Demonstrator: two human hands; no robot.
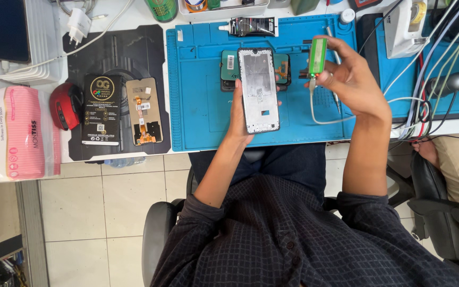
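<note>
My left hand point(238, 114) holds a phone frame point(258, 89) upright over the blue work mat point(200, 101); its open face shows bare metal inside. My right hand point(349, 77) grips a green cylindrical tool point(317, 56) with a thin white cord hanging from its lower end, just right of the frame and apart from it. Behind the frame, two phone parts lie on the mat, a teal one point(228, 68) and a dark one point(282, 66).
A black glue tube point(251, 25) lies at the mat's far edge. On the black mat point(120, 53) to the left sit a black box point(102, 109), a replacement screen point(143, 111) and a red round object point(66, 105). A tissue pack point(14, 133) is far left. Cables point(421, 106) crowd the right.
</note>
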